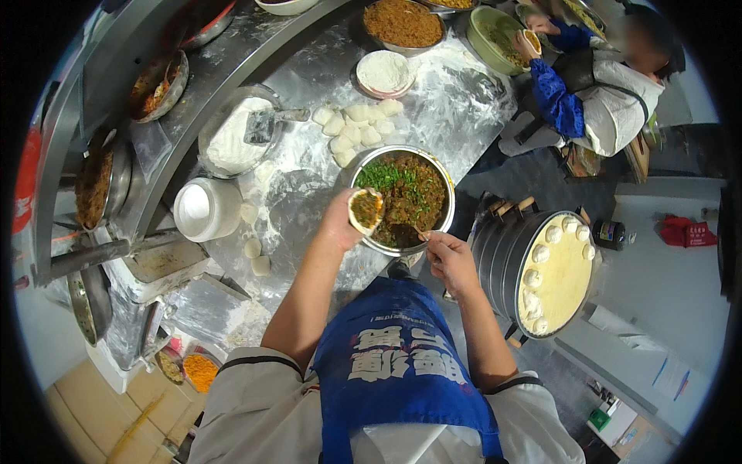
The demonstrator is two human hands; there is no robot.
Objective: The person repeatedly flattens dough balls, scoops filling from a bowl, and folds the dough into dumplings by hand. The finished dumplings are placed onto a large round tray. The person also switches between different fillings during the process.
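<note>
My left hand [342, 222] holds a round dough wrapper with filling [366, 210] at the near left rim of a metal bowl [450, 191]. The bowl contains brown minced filling [414, 191] and chopped green herbs [384, 175]. My right hand [449, 261] grips the thin handle of a utensil [419, 232] at the bowl's near right rim; its tip is down in the filling, so its shape is partly hidden. Pieces of white dough [355, 127] lie grouped on the floured metal table [301, 197] beyond the bowl. Smaller dough pieces [261, 265] lie to the left.
Left are a flour bowl [235, 139] with a scraper [259, 127] and a white tub [207, 210]. A plate of flour [384, 72] and a filling bowl [403, 24] stand farther back. Stacked steamers [510, 255] with buns stand right. A co-worker [608, 98] holds a filled wrapper at upper right.
</note>
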